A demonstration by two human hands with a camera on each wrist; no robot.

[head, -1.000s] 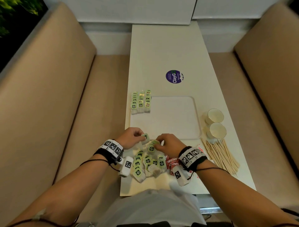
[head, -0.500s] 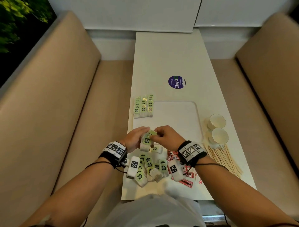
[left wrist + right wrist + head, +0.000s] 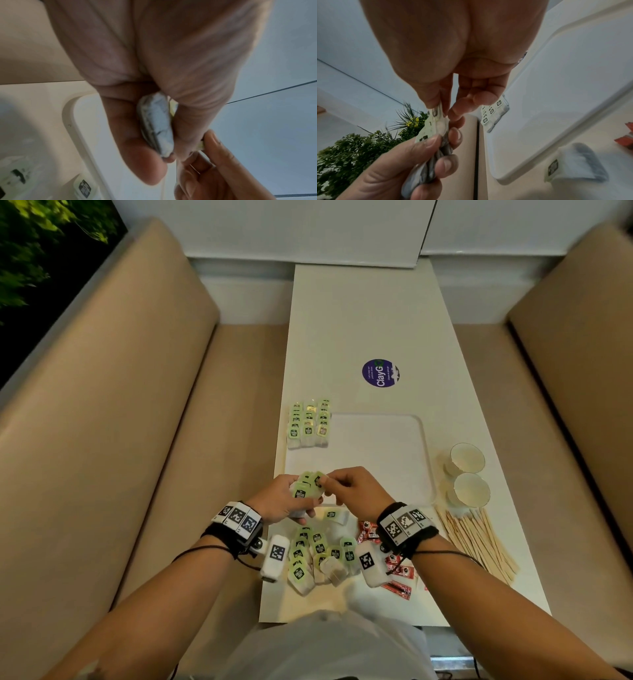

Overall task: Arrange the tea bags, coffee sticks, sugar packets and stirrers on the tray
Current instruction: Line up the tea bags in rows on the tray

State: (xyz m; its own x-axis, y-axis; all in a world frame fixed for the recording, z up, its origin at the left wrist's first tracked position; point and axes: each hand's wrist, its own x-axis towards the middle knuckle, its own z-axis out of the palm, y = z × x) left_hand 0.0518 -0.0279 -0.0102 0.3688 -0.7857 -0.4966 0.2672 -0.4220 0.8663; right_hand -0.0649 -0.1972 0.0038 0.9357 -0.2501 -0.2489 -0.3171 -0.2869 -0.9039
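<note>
My left hand grips a small stack of green-labelled tea bags above the near left corner of the white tray. In the left wrist view the stack sits between its thumb and fingers. My right hand pinches the top edge of a tea bag at that stack. Three neat rows of tea bags lie at the tray's far left corner. A loose heap of tea bags lies on the table near me, with red coffee sticks beside it.
Wooden stirrers lie fanned at the right, with two paper cups just beyond them. A round purple sticker marks the table further off. Beige bench seats flank the narrow table.
Both hands have lifted from the loose heap toward the tray's near edge, bringing tea bags up. The left hand now holds a stack and the right hand has come against it.
</note>
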